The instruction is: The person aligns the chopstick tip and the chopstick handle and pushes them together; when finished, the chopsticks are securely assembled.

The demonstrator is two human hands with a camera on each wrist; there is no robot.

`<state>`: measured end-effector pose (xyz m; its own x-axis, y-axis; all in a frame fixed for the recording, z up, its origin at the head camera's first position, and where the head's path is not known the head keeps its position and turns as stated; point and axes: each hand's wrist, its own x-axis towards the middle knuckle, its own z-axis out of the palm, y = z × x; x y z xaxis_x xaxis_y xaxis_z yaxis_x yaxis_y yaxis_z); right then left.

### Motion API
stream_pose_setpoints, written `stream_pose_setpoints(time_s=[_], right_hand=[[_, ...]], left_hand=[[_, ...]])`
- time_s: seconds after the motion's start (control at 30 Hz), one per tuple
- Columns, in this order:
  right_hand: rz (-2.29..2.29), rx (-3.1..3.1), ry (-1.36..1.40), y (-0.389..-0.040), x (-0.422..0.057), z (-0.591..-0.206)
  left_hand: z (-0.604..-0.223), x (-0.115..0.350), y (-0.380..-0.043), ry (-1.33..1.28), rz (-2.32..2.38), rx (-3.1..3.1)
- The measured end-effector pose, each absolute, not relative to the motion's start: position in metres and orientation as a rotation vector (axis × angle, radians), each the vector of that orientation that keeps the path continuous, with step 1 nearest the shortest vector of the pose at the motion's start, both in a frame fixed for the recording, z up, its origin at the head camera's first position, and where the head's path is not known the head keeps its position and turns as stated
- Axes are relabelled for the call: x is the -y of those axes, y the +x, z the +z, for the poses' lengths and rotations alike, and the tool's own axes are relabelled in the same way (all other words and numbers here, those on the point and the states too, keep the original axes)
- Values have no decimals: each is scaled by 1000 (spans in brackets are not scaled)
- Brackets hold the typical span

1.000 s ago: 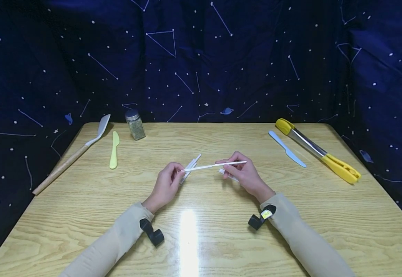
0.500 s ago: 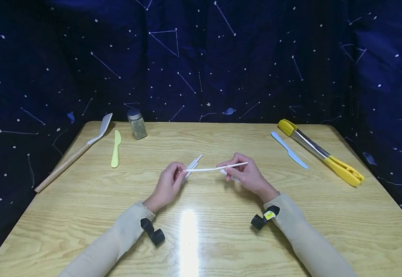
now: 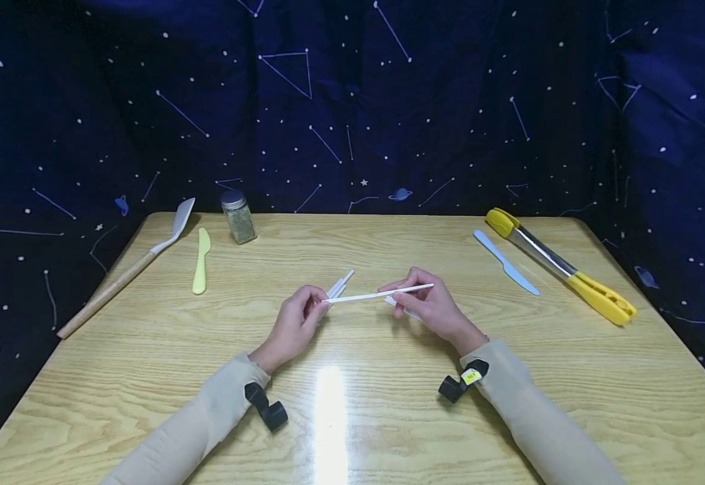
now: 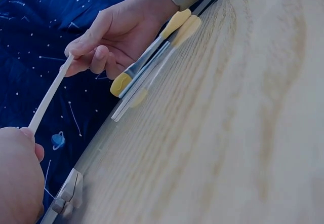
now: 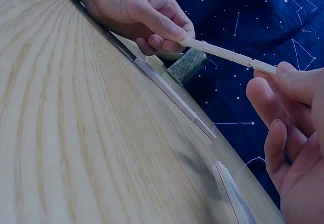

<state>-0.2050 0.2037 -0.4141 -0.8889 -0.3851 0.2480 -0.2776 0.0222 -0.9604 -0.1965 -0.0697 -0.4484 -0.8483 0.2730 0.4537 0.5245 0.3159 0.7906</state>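
Observation:
A slim white stick (image 3: 358,297) with a seam along its length spans the space between both hands, above the table. My left hand (image 3: 294,325) pinches its left end between thumb and fingertips. My right hand (image 3: 434,308) pinches the right part, whose tip sticks out past the fingers. The right wrist view shows the seam (image 5: 251,63) close to the right fingertips. Several similar white sticks (image 3: 340,286) lie on the table beyond the left hand, partly hidden by it. More white pieces (image 5: 230,193) lie under the right hand.
On the left are a wooden-handled spatula (image 3: 128,276), a pale green knife (image 3: 200,263) and a spice jar (image 3: 240,220). A blue knife (image 3: 506,263) and yellow tongs (image 3: 561,266) lie at the right. A starry dark curtain (image 3: 352,101) hangs behind the table (image 3: 219,350).
The stick's two sections went from a small visible break, through a slight bend at the seam, to nearly one line. Both hands keep their pinch and have hardly moved.

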Motion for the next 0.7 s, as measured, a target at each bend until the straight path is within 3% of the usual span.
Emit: stream_pose_setpoints(time_s=[0.7], right_hand=[[-1996, -2180, -664, -206, -205, -416]], left_hand=[[-446, 66, -193, -711, -1593, 2384]])
